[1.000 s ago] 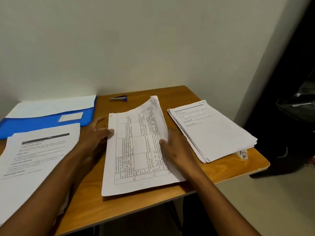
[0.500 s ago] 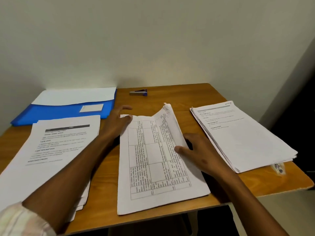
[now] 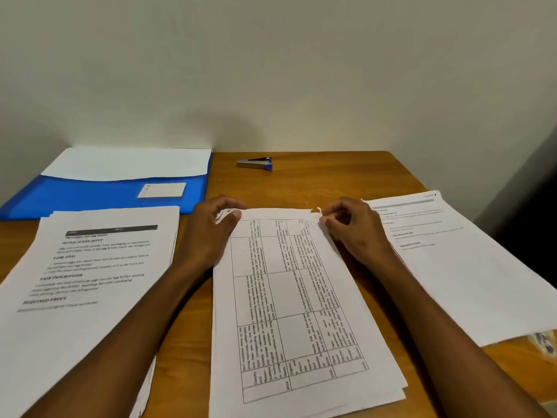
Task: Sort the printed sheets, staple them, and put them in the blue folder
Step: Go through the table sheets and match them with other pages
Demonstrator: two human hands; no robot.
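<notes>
The middle stack (image 3: 295, 297) is lying just in front of the stapler (image 3: 255, 163). The left hand (image 3: 211, 233) and right hand (image 3: 355, 230) are pinching its far corners; uneven squaring risks misaligned, torn stapling.

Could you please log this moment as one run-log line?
left hand: holds table sheets' top-left corner | right hand: pinches top-right corner | stapler: untouched | blue folder: open
</notes>
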